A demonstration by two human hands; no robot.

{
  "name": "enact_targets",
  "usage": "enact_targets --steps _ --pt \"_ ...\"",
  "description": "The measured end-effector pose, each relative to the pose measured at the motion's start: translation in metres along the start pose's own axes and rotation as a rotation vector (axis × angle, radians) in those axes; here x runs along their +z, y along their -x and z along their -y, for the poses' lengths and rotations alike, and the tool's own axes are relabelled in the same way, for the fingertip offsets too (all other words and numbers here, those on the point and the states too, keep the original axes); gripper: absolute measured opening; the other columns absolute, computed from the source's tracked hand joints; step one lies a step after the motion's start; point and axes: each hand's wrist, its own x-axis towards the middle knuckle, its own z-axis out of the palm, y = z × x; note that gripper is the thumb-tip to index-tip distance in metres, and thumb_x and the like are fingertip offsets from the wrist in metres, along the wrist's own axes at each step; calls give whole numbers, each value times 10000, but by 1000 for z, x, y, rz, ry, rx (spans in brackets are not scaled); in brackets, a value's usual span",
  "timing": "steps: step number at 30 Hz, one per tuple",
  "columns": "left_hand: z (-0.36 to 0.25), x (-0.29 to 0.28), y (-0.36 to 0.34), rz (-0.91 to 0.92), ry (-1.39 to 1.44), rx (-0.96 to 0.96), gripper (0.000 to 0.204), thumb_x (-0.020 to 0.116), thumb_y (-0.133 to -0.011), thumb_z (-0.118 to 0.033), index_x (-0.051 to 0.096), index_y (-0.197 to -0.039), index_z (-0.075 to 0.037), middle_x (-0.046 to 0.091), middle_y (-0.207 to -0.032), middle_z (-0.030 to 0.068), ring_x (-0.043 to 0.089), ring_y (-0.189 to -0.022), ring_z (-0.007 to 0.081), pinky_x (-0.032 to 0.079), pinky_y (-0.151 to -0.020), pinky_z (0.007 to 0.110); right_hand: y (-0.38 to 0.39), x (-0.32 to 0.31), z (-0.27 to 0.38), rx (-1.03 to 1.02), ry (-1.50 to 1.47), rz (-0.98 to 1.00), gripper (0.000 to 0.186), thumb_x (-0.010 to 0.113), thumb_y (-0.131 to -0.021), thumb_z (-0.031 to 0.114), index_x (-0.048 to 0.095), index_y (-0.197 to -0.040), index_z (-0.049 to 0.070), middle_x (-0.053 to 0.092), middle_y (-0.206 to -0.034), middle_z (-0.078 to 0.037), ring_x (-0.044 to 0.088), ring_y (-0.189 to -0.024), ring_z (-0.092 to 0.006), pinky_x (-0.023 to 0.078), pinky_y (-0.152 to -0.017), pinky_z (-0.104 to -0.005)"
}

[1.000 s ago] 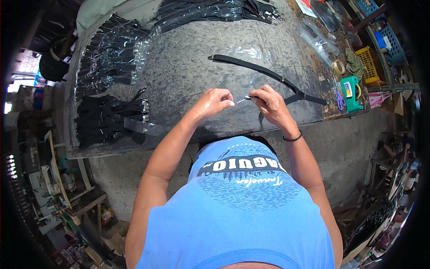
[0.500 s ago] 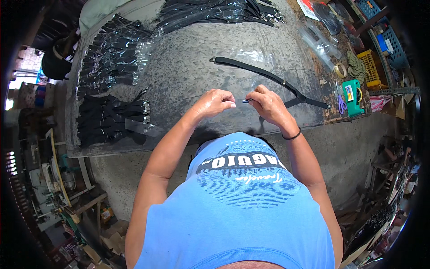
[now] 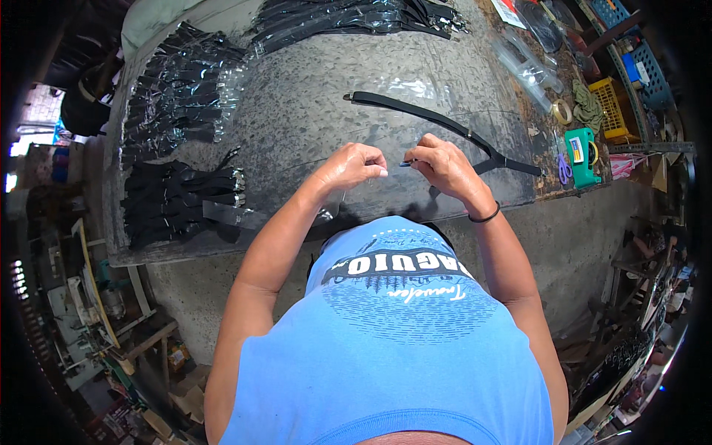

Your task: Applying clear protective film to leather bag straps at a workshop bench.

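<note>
A pair of black suspenders (image 3: pixel 415 111) lies on the table in a long curve, with a metal clip at its far left end. Toward the right it forks, and one branch runs in beside my right hand (image 3: pixel 443 165). That hand is closed in a pinch on a small dark, shiny piece (image 3: pixel 406 164) that looks like a suspender clip. Facing it across a small gap is my left hand (image 3: pixel 356 165), its thumb and fingers pressed together. What they hold, if anything, is too small to make out. Some clear film (image 3: pixel 330 208) shows below the left wrist.
Bundled black suspenders (image 3: pixel 182 196) with clips cover the table's left side, and another pile (image 3: pixel 356 18) lies at the back. To the right are a green tape dispenser (image 3: pixel 583 157), purple scissors (image 3: pixel 564 170), a tape roll (image 3: pixel 561 112) and a yellow basket (image 3: pixel 614 111).
Both hands keep nearly the same pose, still pinched and facing each other. The view has shifted slightly. Clear film shows more plainly below my left wrist.
</note>
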Motion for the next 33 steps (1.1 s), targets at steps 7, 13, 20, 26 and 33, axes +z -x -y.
enact_targets --steps 7,13,20,26,33 --pt "-1 0 -4 2 9 20 177 724 -832 -187 719 -915 -30 707 -790 75 647 -746 141 512 -716 313 -3 1 3 -8 -2 39 204 702 -762 9 677 -954 74 589 -845 -102 627 -778 -316 493 -660 -403" --pt "-1 1 -3 5 -10 55 191 722 -827 -198 722 -928 -35 709 -796 82 656 -767 157 513 -734 325 -5 -1 3 12 73 47 191 699 -765 20 678 -947 75 597 -850 -99 631 -782 -313 494 -660 -403" --pt "-3 -3 3 -21 -10 42 175 728 -816 -173 718 -918 -30 709 -785 81 654 -743 149 512 -713 317 -4 -3 4 51 120 55 171 701 -768 30 680 -933 71 598 -842 -101 631 -767 -320 495 -653 -410" --pt "-3 -5 5 -28 -24 21 166 731 -810 -158 716 -910 -27 708 -776 82 653 -732 144 510 -698 311 -4 1 4 -2 25 75 154 696 -784 38 681 -935 65 593 -851 -110 632 -762 -324 492 -649 -414" --pt "4 -4 4 -65 -31 15 171 741 -801 -172 711 -889 -29 701 -760 80 654 -715 153 511 -687 315 1 -6 3 78 68 -23 159 683 -797 35 673 -954 62 583 -859 -107 628 -795 -327 487 -671 -415"
